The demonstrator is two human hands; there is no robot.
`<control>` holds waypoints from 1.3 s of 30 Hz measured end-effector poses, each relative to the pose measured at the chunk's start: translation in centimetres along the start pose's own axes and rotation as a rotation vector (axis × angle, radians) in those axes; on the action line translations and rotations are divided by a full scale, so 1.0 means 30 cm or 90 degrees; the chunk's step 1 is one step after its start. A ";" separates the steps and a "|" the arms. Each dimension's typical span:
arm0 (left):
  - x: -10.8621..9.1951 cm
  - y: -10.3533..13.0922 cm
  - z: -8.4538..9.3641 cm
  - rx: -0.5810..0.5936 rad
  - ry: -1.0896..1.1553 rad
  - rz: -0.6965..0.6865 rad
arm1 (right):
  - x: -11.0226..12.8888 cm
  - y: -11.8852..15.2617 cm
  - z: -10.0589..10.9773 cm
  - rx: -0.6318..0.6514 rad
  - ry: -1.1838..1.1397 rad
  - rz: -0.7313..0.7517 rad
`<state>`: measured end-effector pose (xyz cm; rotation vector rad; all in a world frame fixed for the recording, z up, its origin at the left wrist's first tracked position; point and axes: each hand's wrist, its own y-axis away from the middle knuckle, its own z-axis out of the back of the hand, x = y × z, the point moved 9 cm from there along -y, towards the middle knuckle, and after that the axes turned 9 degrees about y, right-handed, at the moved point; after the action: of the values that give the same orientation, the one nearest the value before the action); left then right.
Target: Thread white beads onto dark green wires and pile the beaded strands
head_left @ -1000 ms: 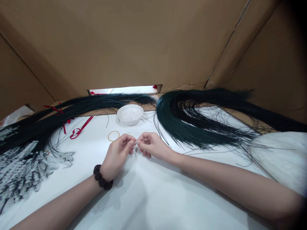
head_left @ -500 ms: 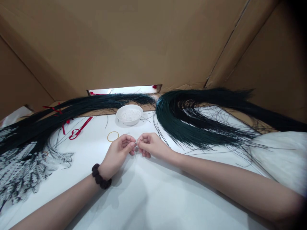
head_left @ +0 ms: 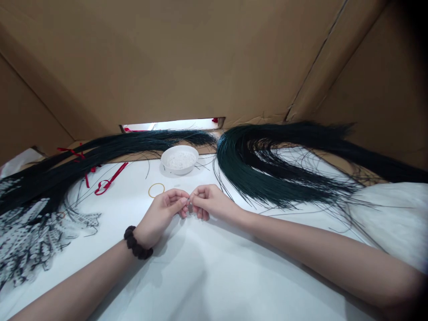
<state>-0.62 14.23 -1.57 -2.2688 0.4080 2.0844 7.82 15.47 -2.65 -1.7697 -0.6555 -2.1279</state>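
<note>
Fingertip to fingertip, my left hand (head_left: pixel 169 207) and my right hand (head_left: pixel 207 200) meet over the white tabletop (head_left: pixel 220 267). Both are closed in a pinch. Something tiny and dark shows between the fingertips, too small to name. A dark scrunchie circles my left wrist (head_left: pixel 137 243). Just behind the hands stands a white bowl (head_left: pixel 180 160) with small whitish bits in it. A yellow rubber band (head_left: pixel 156 190) lies beside my left hand.
Long dark green strands (head_left: pixel 267 178) curve across the right back. Another dark bundle (head_left: pixel 110 154) runs left, with white-patterned ends (head_left: pixel 36 240) and red ribbon (head_left: pixel 110 179) nearby. White fluffy material (head_left: pixel 394 218) lies at the right. Cardboard walls (head_left: pixel 187 62) enclose the back and sides.
My left wrist has shifted slightly to the left. The view has moved a little, and both hands keep their pinch at the same spot.
</note>
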 end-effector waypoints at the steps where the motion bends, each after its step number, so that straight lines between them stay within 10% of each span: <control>1: 0.001 -0.001 0.000 0.002 0.000 0.000 | -0.001 -0.001 0.000 0.001 0.000 -0.001; 39: -0.008 0.003 0.003 -0.017 0.002 -0.023 | -0.001 0.002 0.001 -0.001 -0.021 -0.004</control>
<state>-0.74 14.19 -1.32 -2.2759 0.3377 2.0824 7.88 15.43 -2.68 -1.8099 -0.6696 -2.1082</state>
